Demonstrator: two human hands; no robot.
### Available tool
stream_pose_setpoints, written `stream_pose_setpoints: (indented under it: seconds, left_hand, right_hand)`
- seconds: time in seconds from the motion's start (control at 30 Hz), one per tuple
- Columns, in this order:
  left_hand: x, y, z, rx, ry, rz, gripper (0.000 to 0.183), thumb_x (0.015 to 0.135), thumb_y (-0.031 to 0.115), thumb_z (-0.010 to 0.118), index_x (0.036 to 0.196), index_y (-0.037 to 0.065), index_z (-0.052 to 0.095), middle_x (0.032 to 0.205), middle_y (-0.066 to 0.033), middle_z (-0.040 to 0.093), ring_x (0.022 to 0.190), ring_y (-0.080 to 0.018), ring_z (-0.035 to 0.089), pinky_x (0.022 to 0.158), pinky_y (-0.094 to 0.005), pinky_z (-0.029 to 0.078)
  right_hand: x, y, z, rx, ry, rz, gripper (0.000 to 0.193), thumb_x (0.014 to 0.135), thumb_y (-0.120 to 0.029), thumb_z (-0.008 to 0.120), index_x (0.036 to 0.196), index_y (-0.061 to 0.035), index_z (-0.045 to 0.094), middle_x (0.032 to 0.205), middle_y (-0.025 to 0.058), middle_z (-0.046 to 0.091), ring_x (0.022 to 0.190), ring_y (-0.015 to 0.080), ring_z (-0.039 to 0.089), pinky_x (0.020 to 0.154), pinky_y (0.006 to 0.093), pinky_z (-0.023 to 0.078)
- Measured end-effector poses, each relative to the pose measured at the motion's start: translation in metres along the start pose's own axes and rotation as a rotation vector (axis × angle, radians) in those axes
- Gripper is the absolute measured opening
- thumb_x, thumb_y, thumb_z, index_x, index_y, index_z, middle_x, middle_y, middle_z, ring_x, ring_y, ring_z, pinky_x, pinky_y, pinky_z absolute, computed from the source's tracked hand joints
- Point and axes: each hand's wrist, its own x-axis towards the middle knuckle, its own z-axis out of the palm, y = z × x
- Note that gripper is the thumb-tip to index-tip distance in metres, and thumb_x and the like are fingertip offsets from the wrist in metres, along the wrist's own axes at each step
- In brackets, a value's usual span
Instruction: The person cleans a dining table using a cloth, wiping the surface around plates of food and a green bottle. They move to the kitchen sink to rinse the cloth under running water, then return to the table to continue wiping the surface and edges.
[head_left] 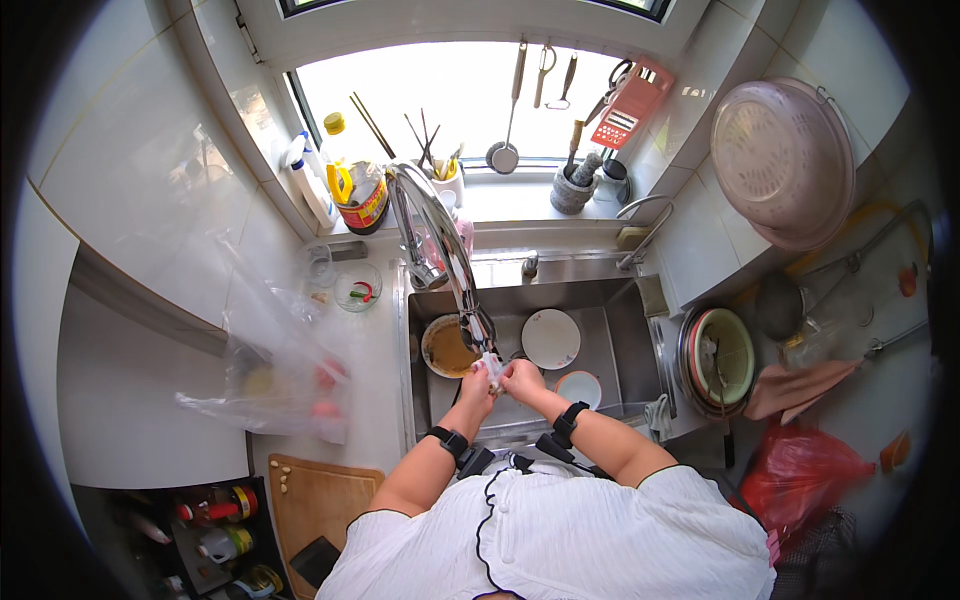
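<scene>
Your left hand [477, 388] and right hand [523, 379] are clamped on a small pale item [494, 366] (kind unclear) near the faucet [461, 270], over the sink [625, 340]. Step: apparently rinsing. Next move likely requires a secure two-handed grip.

Window [425, 85] blown-out white; edges bent, corners black.

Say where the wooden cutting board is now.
In the head view, the wooden cutting board lies at lower left, on the counter left of the sink, near the left arm.
</scene>
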Motion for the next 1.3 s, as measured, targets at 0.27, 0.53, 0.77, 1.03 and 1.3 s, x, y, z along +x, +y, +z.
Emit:
stream_pose_setpoints:
  seconds: [0.27,0.53,0.77,1.03,1.3]
  left_hand:
    - [-0.015,0.013,0.006,-0.007,-0.038,-0.047,0.031,0.097,0.021,0.040,0.123,0.006,0.050,0.116,-0.0106,0.059,0.104,-0.0273,0.059,0.089,-0.0459,0.048]
    - [-0.026,0.020,-0.006,0.040,-0.128,-0.122,0.025,0.095,0.030,0.051,0.109,0.010,0.057,0.094,-0.0040,0.063,0.081,-0.0172,0.061,0.070,-0.0340,0.050]
    - [-0.020,0.023,-0.039,0.518,0.029,-0.005,0.017,0.088,0.009,0.055,0.103,0.007,0.061,0.097,-0.0028,0.062,0.088,-0.0158,0.059,0.072,-0.0302,0.048]
    - [-0.053,0.037,0.000,0.495,0.170,-0.098,0.022,0.089,0.029,0.058,0.095,0.008,0.060,0.084,-0.0035,0.060,0.075,-0.0186,0.058,0.067,-0.0339,0.048]
    - [-0.031,0.024,-0.010,0.332,-0.027,-0.068,0.019,0.089,0.026,0.061,0.081,0.009,0.062,0.071,-0.0013,0.061,0.060,-0.0151,0.059,0.055,-0.0319,0.047]
  right_hand:
    - [0.012,0.003,-0.007,0.301,-0.028,-0.080,0.019,0.073,-0.019,0.068,0.071,-0.0005,0.066,0.064,0.0151,0.064,0.061,0.0235,0.063,0.064,0.0345,0.051]
    - [0.008,-0.009,-0.009,0.302,-0.201,-0.045,0.019,0.076,-0.016,0.068,0.076,0.0024,0.067,0.067,0.0126,0.066,0.061,0.0182,0.062,0.060,0.0330,0.051]
    - [0.011,0.004,-0.018,0.669,-0.310,0.197,0.012,0.088,-0.013,0.059,0.089,-0.0015,0.062,0.077,0.0030,0.061,0.068,0.0111,0.059,0.061,0.0265,0.050]
    - [0.003,-0.002,-0.022,0.714,-0.406,0.202,0.014,0.091,-0.016,0.055,0.090,-0.0040,0.061,0.079,0.0008,0.059,0.069,0.0091,0.054,0.064,0.0247,0.046]
    - [0.004,0.006,0.004,0.613,-0.253,0.168,0.017,0.087,-0.014,0.055,0.085,-0.0001,0.064,0.071,0.0045,0.060,0.062,0.0153,0.057,0.057,0.0308,0.048]
